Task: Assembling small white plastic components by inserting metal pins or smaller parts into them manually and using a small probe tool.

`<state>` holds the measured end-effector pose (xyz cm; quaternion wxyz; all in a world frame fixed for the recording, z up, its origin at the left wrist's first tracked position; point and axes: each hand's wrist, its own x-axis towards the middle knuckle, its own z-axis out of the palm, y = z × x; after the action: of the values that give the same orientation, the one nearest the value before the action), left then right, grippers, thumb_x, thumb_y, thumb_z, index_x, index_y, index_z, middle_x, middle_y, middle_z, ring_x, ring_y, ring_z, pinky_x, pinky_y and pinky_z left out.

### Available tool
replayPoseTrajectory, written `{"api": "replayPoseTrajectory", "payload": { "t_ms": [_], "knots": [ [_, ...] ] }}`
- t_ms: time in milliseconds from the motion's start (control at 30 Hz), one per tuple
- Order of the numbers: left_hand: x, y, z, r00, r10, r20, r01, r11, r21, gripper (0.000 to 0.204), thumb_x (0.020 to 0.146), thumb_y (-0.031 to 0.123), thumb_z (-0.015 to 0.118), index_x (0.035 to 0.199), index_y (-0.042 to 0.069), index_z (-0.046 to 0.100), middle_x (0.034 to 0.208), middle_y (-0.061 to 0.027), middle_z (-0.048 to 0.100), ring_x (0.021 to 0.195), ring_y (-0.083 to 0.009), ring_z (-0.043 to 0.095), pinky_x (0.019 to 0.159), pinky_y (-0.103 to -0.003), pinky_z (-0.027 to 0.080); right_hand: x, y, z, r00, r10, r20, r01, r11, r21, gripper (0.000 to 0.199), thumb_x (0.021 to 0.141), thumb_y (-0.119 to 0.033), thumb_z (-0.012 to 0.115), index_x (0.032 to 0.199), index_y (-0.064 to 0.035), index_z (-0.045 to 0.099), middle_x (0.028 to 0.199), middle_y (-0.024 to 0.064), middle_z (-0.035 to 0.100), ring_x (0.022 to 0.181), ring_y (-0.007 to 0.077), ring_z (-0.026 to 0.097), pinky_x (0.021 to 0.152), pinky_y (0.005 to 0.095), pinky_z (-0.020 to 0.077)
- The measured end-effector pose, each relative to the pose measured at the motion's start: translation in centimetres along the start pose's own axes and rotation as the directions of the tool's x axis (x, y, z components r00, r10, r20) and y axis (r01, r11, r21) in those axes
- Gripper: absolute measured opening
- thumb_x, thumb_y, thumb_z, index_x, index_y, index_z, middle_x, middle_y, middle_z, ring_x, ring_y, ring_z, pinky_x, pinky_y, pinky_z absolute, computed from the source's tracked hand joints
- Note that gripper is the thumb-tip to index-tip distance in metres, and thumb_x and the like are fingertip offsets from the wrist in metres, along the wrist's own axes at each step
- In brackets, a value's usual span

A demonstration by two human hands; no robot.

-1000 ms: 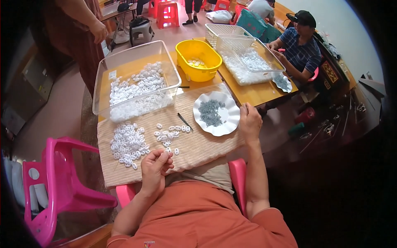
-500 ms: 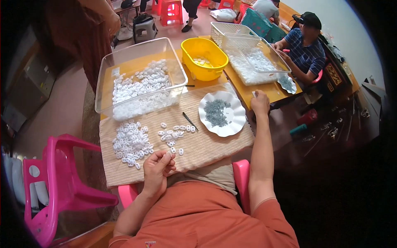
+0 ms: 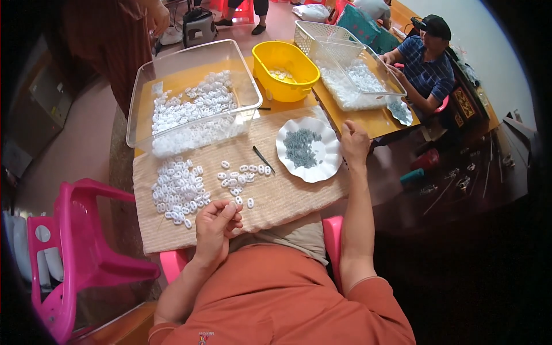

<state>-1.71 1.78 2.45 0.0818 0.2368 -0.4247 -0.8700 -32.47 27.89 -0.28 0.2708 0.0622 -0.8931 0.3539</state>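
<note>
My left hand (image 3: pixel 215 230) is at the table's near edge, thumb and fingers pinched together. Whatever lies between its fingertips is too small to make out. Just beyond it are loose white oval plastic pieces with two holes (image 3: pixel 235 182), and to the left a larger heap of the same pieces (image 3: pixel 179 188). My right hand (image 3: pixel 355 144) hovers by the right rim of a scalloped white plate (image 3: pixel 314 172), its fingers curled closed; their contents are hidden. Small grey-green parts (image 3: pixel 301 150) lie piled on that plate. A thin dark tool (image 3: pixel 264 159) rests left of it.
A clear bin (image 3: pixel 135 123) of white pieces and a yellow tub (image 3: pixel 286 86) stand at the back of the cloth-covered table (image 3: pixel 259 213). A co-worker (image 3: pixel 425 66) sits far right behind another clear bin (image 3: pixel 374 95). A pink chair (image 3: pixel 95 230) is at left.
My right hand has drawn back from beyond the plate's right side to close beside its rim. My left hand keeps its pinch. The view has shifted slightly.
</note>
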Motion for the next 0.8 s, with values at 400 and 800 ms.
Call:
{"api": "replayPoseTrajectory", "payload": {
  "t_ms": [400,800],
  "knots": [
    [0.4,-0.7,-1.1,0.998,0.006,0.064,-0.003,0.998,-0.058,0.011,0.089,0.009,0.064,0.097,0.003,0.06,0.088,-0.0087,0.068,0.069,-0.0091,0.062,0.06,-0.022,0.053,-2.5,-4.3,-1.6,0.959,-0.176,0.223,0.203,0.973,-0.106,0.02,0.082,-0.016,0.062,0.095,-0.0019,0.066,0.09,0.0165,0.066,0.086,0.0325,0.064,0.076,0.0404,0.0486],
    [-0.1,-0.2,-0.8,0.993,-0.006,0.117,0.016,0.996,-0.086,0.011,0.09,0.011,0.063,0.096,0.003,0.061,0.083,-0.0052,0.065,0.073,-0.0104,0.062,0.064,-0.024,0.053,-15.3,-16.4,-3.4,0.502,-0.603,0.62,-0.105,0.669,0.736,0.021,0.085,-0.002,0.065,0.106,0.0,0.064,0.092,0.0074,0.064,0.075,0.0115,0.06,0.065,0.0225,0.047]
  ]
}}
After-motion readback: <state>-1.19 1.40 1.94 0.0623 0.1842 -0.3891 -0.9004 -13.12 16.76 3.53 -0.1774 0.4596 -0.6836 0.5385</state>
